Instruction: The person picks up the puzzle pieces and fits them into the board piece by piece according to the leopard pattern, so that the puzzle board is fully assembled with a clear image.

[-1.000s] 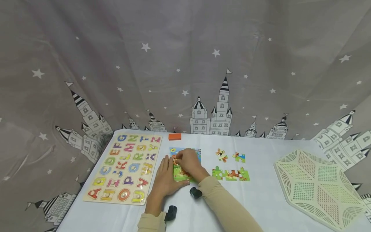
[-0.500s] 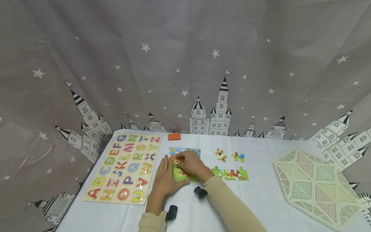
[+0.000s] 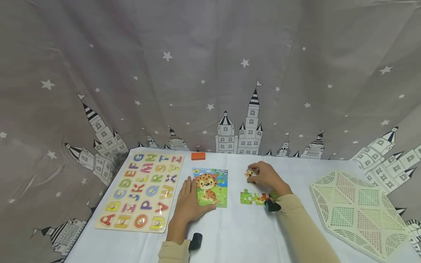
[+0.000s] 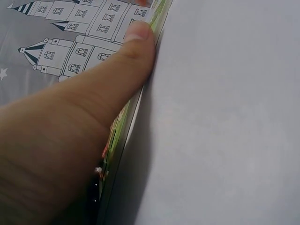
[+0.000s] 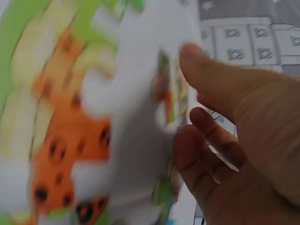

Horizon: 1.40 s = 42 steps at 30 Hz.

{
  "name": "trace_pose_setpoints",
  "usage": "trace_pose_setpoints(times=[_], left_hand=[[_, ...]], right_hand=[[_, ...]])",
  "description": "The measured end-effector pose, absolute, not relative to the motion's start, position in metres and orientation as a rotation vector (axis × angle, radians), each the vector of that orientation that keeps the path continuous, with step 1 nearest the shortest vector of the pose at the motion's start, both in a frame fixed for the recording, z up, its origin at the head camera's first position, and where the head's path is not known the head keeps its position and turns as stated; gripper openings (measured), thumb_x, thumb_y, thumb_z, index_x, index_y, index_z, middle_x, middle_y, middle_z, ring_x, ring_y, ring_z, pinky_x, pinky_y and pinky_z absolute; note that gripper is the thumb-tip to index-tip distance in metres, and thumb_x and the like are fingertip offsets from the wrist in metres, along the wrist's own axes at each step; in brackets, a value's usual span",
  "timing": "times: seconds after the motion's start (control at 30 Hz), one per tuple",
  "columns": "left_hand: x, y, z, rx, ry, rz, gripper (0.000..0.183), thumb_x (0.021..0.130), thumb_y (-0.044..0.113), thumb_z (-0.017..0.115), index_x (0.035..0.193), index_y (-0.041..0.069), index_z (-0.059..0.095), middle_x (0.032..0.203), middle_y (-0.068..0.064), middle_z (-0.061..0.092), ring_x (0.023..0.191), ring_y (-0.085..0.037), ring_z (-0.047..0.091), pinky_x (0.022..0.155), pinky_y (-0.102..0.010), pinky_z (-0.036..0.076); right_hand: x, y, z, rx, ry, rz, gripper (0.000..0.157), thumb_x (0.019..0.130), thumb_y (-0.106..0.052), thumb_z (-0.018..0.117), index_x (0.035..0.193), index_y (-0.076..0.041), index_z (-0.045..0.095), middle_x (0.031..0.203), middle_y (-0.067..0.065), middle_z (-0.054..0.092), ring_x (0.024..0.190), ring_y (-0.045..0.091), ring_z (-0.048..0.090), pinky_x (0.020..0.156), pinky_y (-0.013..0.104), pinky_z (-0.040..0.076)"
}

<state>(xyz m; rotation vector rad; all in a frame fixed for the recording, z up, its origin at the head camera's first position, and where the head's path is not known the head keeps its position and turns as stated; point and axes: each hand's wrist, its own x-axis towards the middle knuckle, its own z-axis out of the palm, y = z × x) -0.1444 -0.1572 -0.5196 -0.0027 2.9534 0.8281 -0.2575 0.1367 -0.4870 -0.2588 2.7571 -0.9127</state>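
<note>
My left hand (image 3: 190,201) rests with straight fingers along the left side of a leopard picture puzzle board (image 3: 222,197). In the left wrist view its thumb (image 4: 136,44) lies against the board's near edge. Farther right, my right hand (image 3: 268,177) reaches over a loose jigsaw piece with an animal's face (image 3: 249,174). Its thumb and fingers (image 5: 190,145) are spread apart around that piece, which is blurred in the right wrist view. Below it lie joined jigsaw pieces (image 3: 245,197), green with orange spotted parts, partly covered by the right wrist. The blue-and-green piece is hidden under the hand.
A wooden alphabet peg board (image 3: 131,197) lies at the left. An orange block (image 3: 198,156) sits at the back edge. A pale octagonal patterned board (image 3: 358,212) stands at the right on the white tabletop (image 3: 236,233). A grey castle-print curtain (image 3: 210,73) hangs behind.
My right hand has left the leopard board and moved right to the loose pieces, uncovering the whole leopard picture. The left hand has stayed in place.
</note>
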Motion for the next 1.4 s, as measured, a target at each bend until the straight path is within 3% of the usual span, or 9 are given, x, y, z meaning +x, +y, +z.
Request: trace_pose_setpoints(times=[0.13,0.33,0.57,0.83,1.03,1.23,1.4], left_hand=[[-0.145,-0.158,-0.52,-0.006,2.965,0.832,0.129,0.072,0.063,0.084,0.16,-0.006,0.019,0.169,-0.028,0.011,0.157,-0.045,0.013,0.129,-0.058,0.018],[-0.145,-0.157,-0.521,-0.004,2.973,0.838,0.129,0.071,0.063,0.084,0.159,-0.007,0.02,0.169,-0.029,0.012,0.157,-0.045,0.013,0.129,-0.059,0.019],[-0.145,-0.156,-0.521,-0.015,2.983,0.824,0.13,0.071,0.065,0.083,0.159,-0.006,0.021,0.169,-0.028,0.013,0.157,-0.045,0.014,0.128,-0.059,0.02],[-0.146,-0.155,-0.52,-0.017,2.976,0.825,0.131,0.07,0.065,0.084,0.159,-0.007,0.02,0.169,-0.028,0.012,0.157,-0.046,0.013,0.128,-0.06,0.02],[-0.146,-0.156,-0.52,-0.026,2.97,0.837,0.132,0.068,0.066,0.084,0.16,-0.003,0.02,0.169,-0.028,0.013,0.157,-0.045,0.014,0.128,-0.059,0.019],[-0.146,-0.157,-0.518,-0.033,2.963,0.825,0.13,0.069,0.067,0.083,0.164,0.006,0.018,0.169,-0.027,0.01,0.157,-0.046,0.012,0.129,-0.06,0.018],[-0.145,-0.157,-0.518,-0.029,2.962,0.819,0.127,0.071,0.068,0.082,0.164,0.007,0.02,0.17,-0.026,0.01,0.158,-0.045,0.011,0.129,-0.06,0.018]], right_hand=[[-0.259,0.14,-0.487,-0.279,2.767,-0.782,0.057,0.079,-0.027,0.089,0.127,-0.006,0.068,0.119,0.01,0.061,0.106,0.025,0.059,0.101,0.046,0.053],[-0.26,0.137,-0.48,-0.255,2.768,-0.695,0.043,0.078,-0.026,0.09,0.108,-0.005,0.068,0.108,0.009,0.061,0.094,0.023,0.056,0.092,0.042,0.053],[-0.264,0.138,-0.479,-0.256,2.749,-0.707,0.051,0.076,-0.027,0.091,0.114,-0.009,0.061,0.106,0.008,0.064,0.091,0.022,0.057,0.084,0.039,0.053],[-0.263,0.132,-0.471,-0.236,2.742,-0.919,0.021,0.09,-0.024,0.079,0.105,-0.014,0.07,0.095,0.005,0.062,0.083,0.02,0.055,0.068,0.029,0.043],[-0.252,0.086,-0.465,-0.346,2.687,-1.07,0.018,0.092,-0.027,0.076,0.109,-0.019,0.076,0.1,0.002,0.071,0.082,0.014,0.065,0.068,0.028,0.05],[-0.243,0.028,-0.478,-0.518,2.578,-1.062,0.023,0.094,-0.026,0.074,0.115,-0.017,0.078,0.089,0.001,0.075,0.071,0.009,0.063,0.063,0.025,0.052],[-0.24,-0.004,-0.485,-0.577,2.651,-0.968,0.021,0.091,-0.022,0.077,0.11,-0.013,0.079,0.101,0.003,0.078,0.085,0.012,0.066,0.08,0.03,0.058]])
